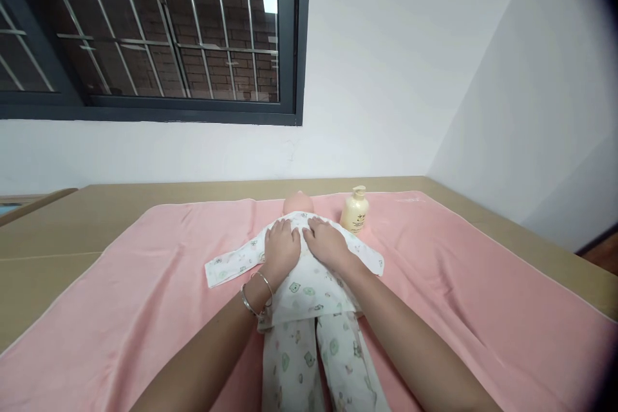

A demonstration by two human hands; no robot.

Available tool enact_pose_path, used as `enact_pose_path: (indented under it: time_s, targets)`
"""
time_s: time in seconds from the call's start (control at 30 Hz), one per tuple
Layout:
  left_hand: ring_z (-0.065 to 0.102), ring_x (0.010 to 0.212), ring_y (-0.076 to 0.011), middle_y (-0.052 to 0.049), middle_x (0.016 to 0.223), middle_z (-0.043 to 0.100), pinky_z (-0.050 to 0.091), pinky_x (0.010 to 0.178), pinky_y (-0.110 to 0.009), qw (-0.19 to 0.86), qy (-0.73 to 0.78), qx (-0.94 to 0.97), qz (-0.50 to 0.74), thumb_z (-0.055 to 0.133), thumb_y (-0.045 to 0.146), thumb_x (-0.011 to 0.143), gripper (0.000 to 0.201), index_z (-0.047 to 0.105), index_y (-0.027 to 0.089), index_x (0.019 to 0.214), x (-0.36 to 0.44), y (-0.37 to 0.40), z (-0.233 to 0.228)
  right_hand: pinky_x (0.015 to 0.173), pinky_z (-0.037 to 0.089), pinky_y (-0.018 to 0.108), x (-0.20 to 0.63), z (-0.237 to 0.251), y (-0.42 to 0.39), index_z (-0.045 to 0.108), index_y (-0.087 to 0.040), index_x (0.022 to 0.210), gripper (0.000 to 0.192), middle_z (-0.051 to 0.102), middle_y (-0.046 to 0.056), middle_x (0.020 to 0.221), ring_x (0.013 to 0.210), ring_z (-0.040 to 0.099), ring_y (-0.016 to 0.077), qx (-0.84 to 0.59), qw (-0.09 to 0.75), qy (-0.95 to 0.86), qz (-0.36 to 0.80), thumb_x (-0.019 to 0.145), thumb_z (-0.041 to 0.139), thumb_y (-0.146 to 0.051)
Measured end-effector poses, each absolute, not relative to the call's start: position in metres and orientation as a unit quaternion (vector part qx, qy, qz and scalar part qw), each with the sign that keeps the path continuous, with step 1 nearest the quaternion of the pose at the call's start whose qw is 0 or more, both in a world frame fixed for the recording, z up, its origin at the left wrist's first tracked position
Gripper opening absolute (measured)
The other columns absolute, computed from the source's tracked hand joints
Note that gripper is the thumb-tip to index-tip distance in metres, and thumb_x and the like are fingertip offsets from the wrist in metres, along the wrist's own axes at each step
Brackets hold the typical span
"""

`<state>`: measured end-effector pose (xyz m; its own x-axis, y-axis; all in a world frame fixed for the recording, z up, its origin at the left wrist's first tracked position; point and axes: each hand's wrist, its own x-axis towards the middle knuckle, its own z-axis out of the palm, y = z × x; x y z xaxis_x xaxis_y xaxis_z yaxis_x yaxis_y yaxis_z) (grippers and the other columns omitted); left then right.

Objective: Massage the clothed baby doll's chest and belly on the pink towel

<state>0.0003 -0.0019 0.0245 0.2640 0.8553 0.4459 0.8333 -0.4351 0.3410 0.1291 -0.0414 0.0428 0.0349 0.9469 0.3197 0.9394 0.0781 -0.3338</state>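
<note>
One doll (309, 283) lay on its back at the middle of the scene, head far, legs near, dressed in a white printed top and matching trousers. Two hands were on its chest, both palm down. Left hand (280, 250) lay flat with fingers spread, on the left half of the chest; two thin bangles (255, 296) circled its wrist. Right hand (327, 243) lay flat just beside it, fingers loosely together and pointing far-left, on the right half of the chest. The two hands sat close at the fingertips; whether they touched could not be told. Neither hand pinched or gripped anything, both simply pressed on the cloth.

The doll's head (298, 203) showed just beyond the hands, mostly hidden. One sleeve spread out flat to the left, one to the right. Two trouser legs ran toward the near edge between the forearms.

One pink towel (145, 283) lay under the doll and covered most of the tabletop (58, 225), which was tan. One cream pump bottle (355, 211) stood upright on the towel, just right of the doll's head, apart from both hands.

One barred window (145, 32) sat in the far wall, upper left.
</note>
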Motion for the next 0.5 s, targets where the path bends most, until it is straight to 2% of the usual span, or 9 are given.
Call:
enact_pose_path:
  time_s: [0.07, 0.17, 0.27, 0.37, 0.43, 0.5]
  targets:
    - [0.053, 0.123, -0.0276, -0.015, 0.127, 0.062, 0.037, 0.105, -0.042, 0.02, 0.532, 0.793, 0.296, 0.037, 0.027, 0.094, 0.036, 0.058, 0.015, 0.121, 0.0013, -0.0029, 0.0241, 0.112, 0.028, 0.036, 0.135, 0.0376, -0.0349, 0.052, -0.008, 0.134, 0.046, 0.049, 0.016, 0.143, 0.136, 0.04, 0.0251, -0.671, 0.247, -0.699, 0.016, 0.1, 0.035, -0.035]
    - [0.052, 0.124, -0.0272, -0.014, 0.128, 0.061, 0.037, 0.106, -0.042, 0.022, 0.537, 0.79, 0.294, 0.036, 0.027, 0.094, 0.037, 0.058, 0.015, 0.122, 0.0014, -0.0048, 0.0261, 0.116, 0.021, 0.039, 0.1353, 0.0322, -0.0314, 0.046, -0.003, 0.14, 0.051, 0.045, 0.019, 0.146, 0.139, 0.035, 0.0261, -0.674, 0.251, -0.695, 0.01, 0.101, 0.032, -0.033]
    - [0.051, 0.125, -0.0276, -0.014, 0.129, 0.061, 0.036, 0.108, -0.045, 0.026, 0.546, 0.787, 0.285, 0.035, 0.028, 0.095, 0.04, 0.054, 0.013, 0.127, 0.0007, -0.0051, 0.0259, 0.116, 0.021, 0.038, 0.132, 0.0307, -0.0327, 0.047, -0.005, 0.139, 0.05, 0.046, 0.018, 0.145, 0.138, 0.036, 0.0256, -0.674, 0.254, -0.693, 0.004, 0.101, 0.031, -0.032]
    - [0.044, 0.134, -0.0281, -0.015, 0.139, 0.053, 0.027, 0.114, -0.05, 0.015, 0.533, 0.8, 0.274, 0.033, 0.03, 0.097, 0.044, 0.047, 0.013, 0.136, -0.001, -0.0019, 0.0224, 0.115, 0.022, 0.039, 0.1309, 0.0303, -0.0337, 0.047, -0.005, 0.139, 0.05, 0.046, 0.018, 0.144, 0.137, 0.037, 0.0263, -0.676, 0.254, -0.692, 0.001, 0.101, 0.032, -0.032]
    - [0.039, 0.137, -0.0276, -0.015, 0.144, 0.049, 0.025, 0.116, -0.05, 0.009, 0.514, 0.816, 0.264, 0.031, 0.03, 0.098, 0.046, 0.045, 0.011, 0.137, -0.0021, 0.0004, 0.021, 0.115, 0.022, 0.04, 0.1314, 0.0302, -0.0337, 0.047, -0.005, 0.139, 0.05, 0.047, 0.019, 0.144, 0.137, 0.037, 0.0275, -0.68, 0.254, -0.688, 0.001, 0.1, 0.033, -0.032]
    - [0.042, 0.135, -0.0271, -0.017, 0.143, 0.049, 0.028, 0.115, -0.046, 0.002, 0.502, 0.827, 0.254, 0.031, 0.03, 0.099, 0.045, 0.047, 0.009, 0.136, -0.0025, 0.0004, 0.0223, 0.114, 0.023, 0.04, 0.1325, 0.0305, -0.0336, 0.05, -0.006, 0.137, 0.048, 0.049, 0.018, 0.142, 0.137, 0.038, 0.0276, -0.679, 0.258, -0.687, 0.001, 0.099, 0.035, -0.032]
